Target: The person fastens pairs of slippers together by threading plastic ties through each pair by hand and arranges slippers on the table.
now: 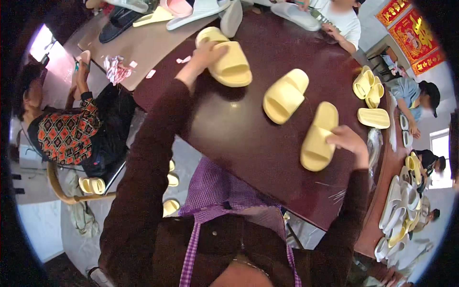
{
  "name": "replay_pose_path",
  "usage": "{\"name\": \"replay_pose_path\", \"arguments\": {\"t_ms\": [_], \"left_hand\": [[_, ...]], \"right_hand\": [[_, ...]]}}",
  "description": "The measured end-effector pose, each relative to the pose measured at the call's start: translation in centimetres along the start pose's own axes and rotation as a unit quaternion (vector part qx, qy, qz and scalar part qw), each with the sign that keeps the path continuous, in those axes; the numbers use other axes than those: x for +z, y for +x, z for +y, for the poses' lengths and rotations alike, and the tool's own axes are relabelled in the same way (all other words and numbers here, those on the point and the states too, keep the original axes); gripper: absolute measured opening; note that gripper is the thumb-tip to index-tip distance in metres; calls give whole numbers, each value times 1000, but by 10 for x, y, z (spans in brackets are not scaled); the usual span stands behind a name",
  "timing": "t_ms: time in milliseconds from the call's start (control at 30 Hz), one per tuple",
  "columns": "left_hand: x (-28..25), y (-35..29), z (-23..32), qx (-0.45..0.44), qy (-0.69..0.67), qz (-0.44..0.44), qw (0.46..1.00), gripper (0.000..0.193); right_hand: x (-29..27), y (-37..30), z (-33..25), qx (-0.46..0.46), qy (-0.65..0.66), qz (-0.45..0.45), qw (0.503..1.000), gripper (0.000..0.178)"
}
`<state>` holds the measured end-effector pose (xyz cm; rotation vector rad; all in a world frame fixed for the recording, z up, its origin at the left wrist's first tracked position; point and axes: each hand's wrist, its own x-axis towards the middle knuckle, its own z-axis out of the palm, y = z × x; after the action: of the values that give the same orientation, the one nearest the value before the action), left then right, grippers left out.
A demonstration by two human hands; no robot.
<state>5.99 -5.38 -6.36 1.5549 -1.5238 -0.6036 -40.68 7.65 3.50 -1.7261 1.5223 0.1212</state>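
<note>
My left hand (205, 56) is closed on the side of a pale yellow slide slipper (233, 64) at the far left of the dark red table (215, 124). The fingers reach over the slipper's footbed by the strap. Nearer to me on the right, my right hand (348, 141) grips the edge of another yellow slide slipper (319, 148) beside its strap. Between the two hands, a third yellow slide slipper (286, 98) lies on the tabletop, touched by neither. Whether the held slippers rest on the table I cannot tell.
Yellow slippers (373, 117) sit at the table's right edge. Grey and coloured slippers (179, 14) crowd the far left tabletop. One person (67, 129) sits left; another (342, 21) stands or sits across, near a grey slipper (296, 16). More slippers (399, 205) heap at right.
</note>
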Motion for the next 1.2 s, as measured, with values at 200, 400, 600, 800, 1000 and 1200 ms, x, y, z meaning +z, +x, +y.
{"name": "replay_pose_path", "arguments": {"t_ms": [200, 400, 600, 800, 1000, 1200], "left_hand": [[59, -63, 47, 105, -87, -128, 982, 53], [100, -150, 107, 164, -110, -295, 935, 50], [121, -199, 120, 197, -183, -237, 934, 53], [137, -245, 137, 199, -204, -255, 924, 58], [133, -215, 143, -104, -320, -187, 923, 48], [171, -163, 124, -219, -357, -281, 864, 42]], "right_hand": [[25, -52, 102, -37, 116, 146, 982, 34], [49, -62, 91, -5, 90, 137, 986, 33], [76, -65, 63, -117, -236, 503, 823, 29], [115, -88, 12, -143, 45, 407, 901, 40], [176, -111, 24, -78, 24, 512, 855, 42], [198, -97, 54, -43, 258, 465, 846, 39]]}}
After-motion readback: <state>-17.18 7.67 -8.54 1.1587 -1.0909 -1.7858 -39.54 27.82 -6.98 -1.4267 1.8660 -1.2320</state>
